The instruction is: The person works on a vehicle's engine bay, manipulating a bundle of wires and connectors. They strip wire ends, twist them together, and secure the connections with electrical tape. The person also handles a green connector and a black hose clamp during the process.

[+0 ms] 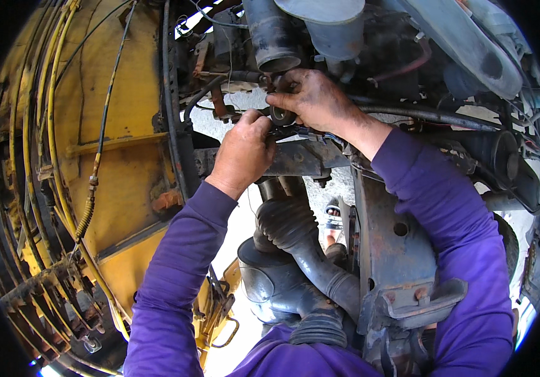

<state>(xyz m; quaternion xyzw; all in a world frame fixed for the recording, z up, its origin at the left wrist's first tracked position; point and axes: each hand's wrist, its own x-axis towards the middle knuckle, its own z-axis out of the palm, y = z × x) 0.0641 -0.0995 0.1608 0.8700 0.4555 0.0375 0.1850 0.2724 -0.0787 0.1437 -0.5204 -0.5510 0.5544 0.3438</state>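
Note:
Both hands work close together over the machinery, at the upper middle of the view. My right hand (320, 103) comes in from the right, its fingers curled and its thumb pointing left, closed on a small dark ring (282, 115) that looks like a roll of black tape. Just left of the ring, my left hand (242, 154) is closed, thumb and forefinger pinched together. What lies in that pinch is too hidden to make out. Dark cables and hoses (229, 78) run past the fingertips. An open-ended black pipe (274, 44) points down right above the hands.
Below the hands crosses a dark metal beam (301, 158). A ribbed black hose (289, 223) bends down to a dark canister (254, 270). To the right stands a rusty frame bracket (398, 251); to the left, a yellow panel (125, 94) with bent pipes. A pale reservoir (332, 31) hangs above.

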